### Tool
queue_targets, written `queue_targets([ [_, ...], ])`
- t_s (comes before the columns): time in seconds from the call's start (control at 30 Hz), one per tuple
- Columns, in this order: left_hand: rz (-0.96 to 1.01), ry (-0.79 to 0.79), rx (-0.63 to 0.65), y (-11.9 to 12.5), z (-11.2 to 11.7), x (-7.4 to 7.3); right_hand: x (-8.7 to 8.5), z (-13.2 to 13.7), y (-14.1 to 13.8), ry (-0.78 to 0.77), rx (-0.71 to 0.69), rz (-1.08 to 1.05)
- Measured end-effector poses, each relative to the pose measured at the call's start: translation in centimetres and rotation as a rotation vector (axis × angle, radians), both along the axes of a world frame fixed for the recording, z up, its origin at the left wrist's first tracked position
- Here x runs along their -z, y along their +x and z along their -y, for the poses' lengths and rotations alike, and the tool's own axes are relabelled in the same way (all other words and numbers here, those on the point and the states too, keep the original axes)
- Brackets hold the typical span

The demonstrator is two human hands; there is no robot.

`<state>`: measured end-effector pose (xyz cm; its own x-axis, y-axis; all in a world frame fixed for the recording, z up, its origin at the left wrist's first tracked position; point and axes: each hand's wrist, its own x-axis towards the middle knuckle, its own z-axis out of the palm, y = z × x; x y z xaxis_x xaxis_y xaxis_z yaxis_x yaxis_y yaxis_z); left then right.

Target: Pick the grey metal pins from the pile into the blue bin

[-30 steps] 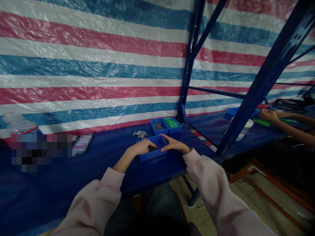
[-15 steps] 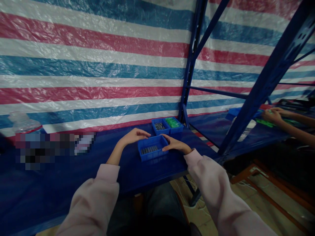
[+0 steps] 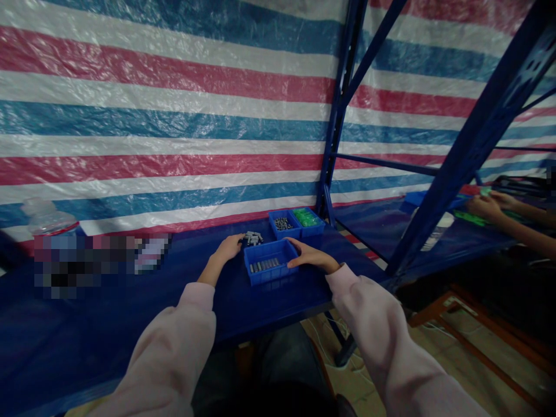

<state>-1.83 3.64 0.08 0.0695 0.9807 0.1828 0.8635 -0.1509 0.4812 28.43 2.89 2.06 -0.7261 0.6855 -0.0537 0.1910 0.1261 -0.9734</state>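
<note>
My left hand [image 3: 229, 248] rests on the blue table beside a small heap of grey metal parts [image 3: 252, 237], its fingers curled down at the heap's left edge; what they hold, if anything, is hidden. My right hand [image 3: 307, 256] lies against the right side of a blue plastic tray [image 3: 271, 272], fingers bent round its rim. Several grey parts lie in a row inside that tray.
Behind it stand two more blue trays, one with dark metal parts [image 3: 284, 224] and one with green pieces [image 3: 307, 218]. A blue rack upright [image 3: 336, 133] rises at the table's far right corner. Another person's hands [image 3: 489, 205] work on the neighbouring table. A striped tarpaulin hangs behind.
My left hand left the near tray, lifted, and came down on the table at the heap of grey parts behind it. My right hand stayed on the tray's right side.
</note>
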Motion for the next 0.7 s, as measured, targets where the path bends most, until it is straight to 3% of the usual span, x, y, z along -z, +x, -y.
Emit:
queue_targets([
  [0.7,-0.33,-0.003,-0.068,0.6,1.8,-2.6,-0.1,0.0,-0.2,-0.007,-0.006,-0.005],
])
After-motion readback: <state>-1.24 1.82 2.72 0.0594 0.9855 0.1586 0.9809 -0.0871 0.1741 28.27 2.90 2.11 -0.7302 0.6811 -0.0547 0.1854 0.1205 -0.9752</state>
